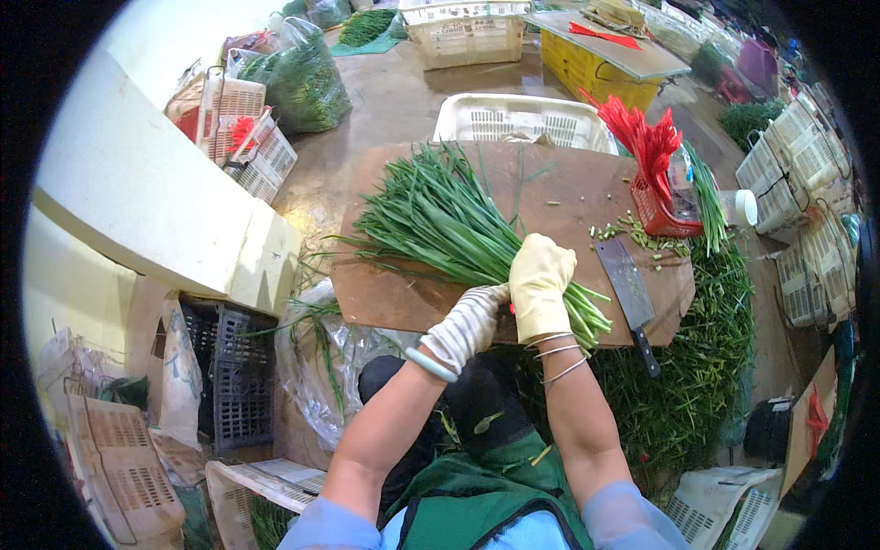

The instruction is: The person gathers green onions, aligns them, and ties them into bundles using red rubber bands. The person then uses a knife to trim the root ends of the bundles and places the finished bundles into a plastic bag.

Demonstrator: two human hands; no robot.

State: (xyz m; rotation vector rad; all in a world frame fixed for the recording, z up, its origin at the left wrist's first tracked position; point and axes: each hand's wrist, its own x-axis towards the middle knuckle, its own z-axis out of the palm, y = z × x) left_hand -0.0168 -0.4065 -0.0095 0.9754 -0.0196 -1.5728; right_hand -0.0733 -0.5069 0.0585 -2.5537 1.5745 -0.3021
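A large bundle of long green leaves, seemingly garlic chives (447, 213), lies across a brown board (426, 306), leaf tips to the upper left and pale cut stems at the lower right. My right hand (543, 282), in a cream rubber glove, is closed over the stem part. Against the near side of the bundle sits my left hand (471, 320) in a striped knit glove; its fingertips are partly hidden by the right glove. A bit of red shows between the two hands. To the right, a cleaver (625, 282) lies with its black handle past the board's near edge.
Right on the board stands a red plastic basket (650, 206) with red strips (643, 141), beside chopped stem ends (639, 234). Leaf trimmings (694, 385) are heaped below. A white crate (526, 117) stands behind the board; a concrete ledge (261, 254) and black crate (240, 378) are left.
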